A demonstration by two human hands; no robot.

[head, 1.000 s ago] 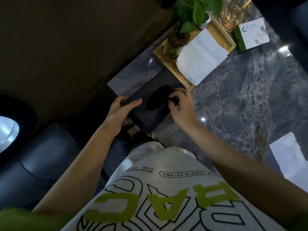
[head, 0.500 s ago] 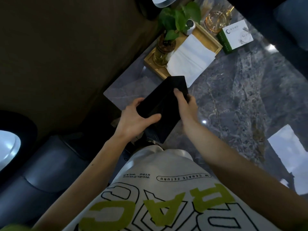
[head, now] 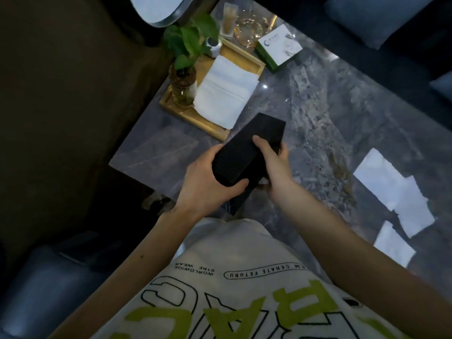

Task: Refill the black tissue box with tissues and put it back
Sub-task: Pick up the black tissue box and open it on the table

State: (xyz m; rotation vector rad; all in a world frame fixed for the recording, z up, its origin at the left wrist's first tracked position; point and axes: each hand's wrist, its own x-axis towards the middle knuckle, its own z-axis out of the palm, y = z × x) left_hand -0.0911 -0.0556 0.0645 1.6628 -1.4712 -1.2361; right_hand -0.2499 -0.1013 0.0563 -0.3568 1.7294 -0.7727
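Step in hand: opening the box for refilling, as judged; no tissues were yet in it that could be seen.

Box [head: 247,152]: one, black, held in the air above the near edge of the table [head: 330,123], its plain side up, its slot not in view.
Left hand [head: 208,184]: fingers closed round the box's near end, thumb on top.
Right hand [head: 274,162]: fingers gripping the box's right side, forefinger lying along the top face.
Tissues [head: 225,94]: one white stack, lying on the tray [head: 186,113], overhanging its right rim, well apart from the box.
Tray: one, wooden, at the far left corner of the table.
Plant [head: 186,69]: one, in a glass jar on the tray, just beside the stack.
Carton [head: 278,47]: one, white and green, beyond the tray.
Loose white sheets [head: 393,192]: three, flat on the table at right.

Next move, as judged: part the box's base from its shell, then fetch the stack from the tray.
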